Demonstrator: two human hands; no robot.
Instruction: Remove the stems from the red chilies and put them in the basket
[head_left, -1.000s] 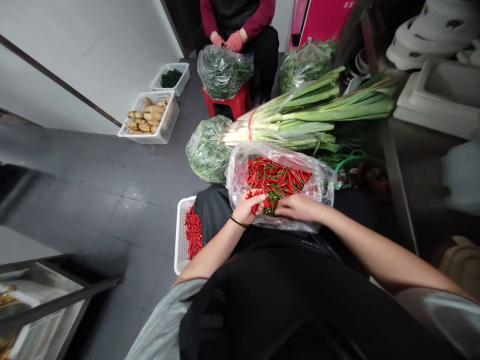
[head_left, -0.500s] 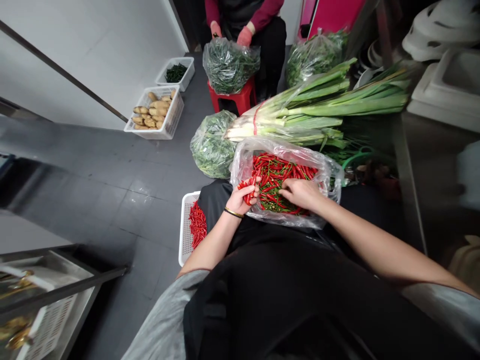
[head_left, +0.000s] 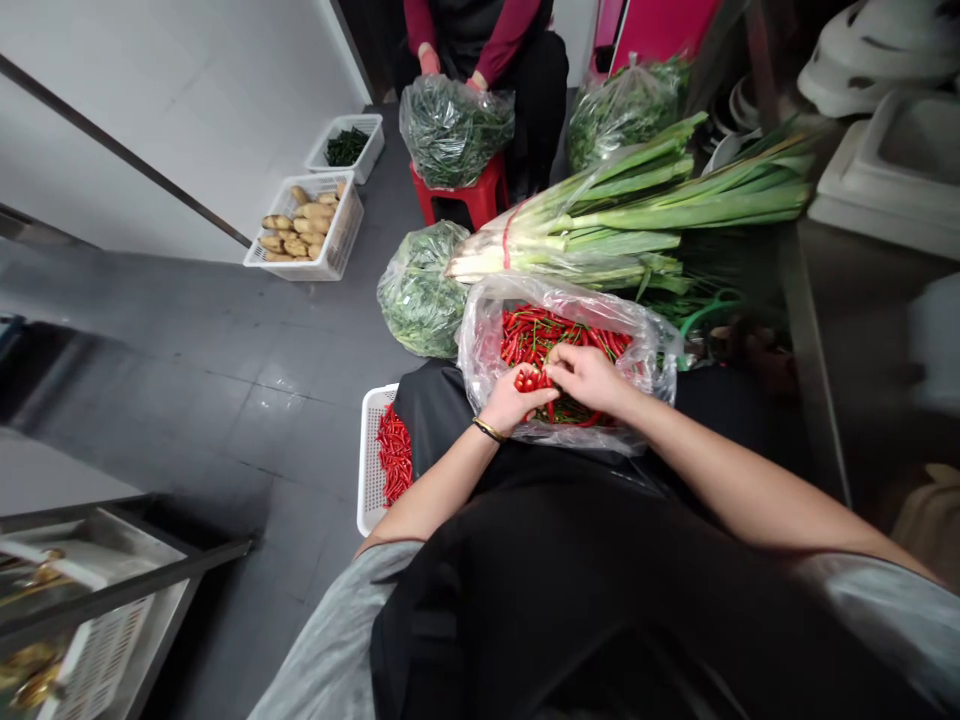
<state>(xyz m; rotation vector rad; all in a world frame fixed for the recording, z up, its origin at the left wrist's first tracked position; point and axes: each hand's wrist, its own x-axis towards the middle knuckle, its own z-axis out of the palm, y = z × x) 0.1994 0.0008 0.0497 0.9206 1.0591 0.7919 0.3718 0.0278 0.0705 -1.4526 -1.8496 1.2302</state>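
My left hand (head_left: 517, 400) is closed around a bunch of red chili peppers (head_left: 531, 380), and a band circles its wrist. Right beside it, the fingers of my right hand (head_left: 585, 375) are pinched at a chili pepper, with a bit of green by the fingertips; most of that pepper is hidden. Both hands are over a clear plastic bag (head_left: 480, 335) on my lap. Inside the bag lie many loose red chilies (head_left: 525, 335) with green stems. To the left of my leg, a white basket (head_left: 370, 460) contains red chilies (head_left: 394, 455) without visible stems.
Leeks (head_left: 555, 240) tied with a red band lie beyond the bag. Bagged greens (head_left: 424, 290) sit on the floor. A co-worker handles another bag of greens (head_left: 457, 130) on a red stool (head_left: 491, 190). A root-vegetable basket (head_left: 341, 245) stands left; a metal shelf (head_left: 814, 370) right.
My left hand has moved right with its chili peppers, over the bag. My right hand has risen slightly from the loose chilies and come left to meet it.
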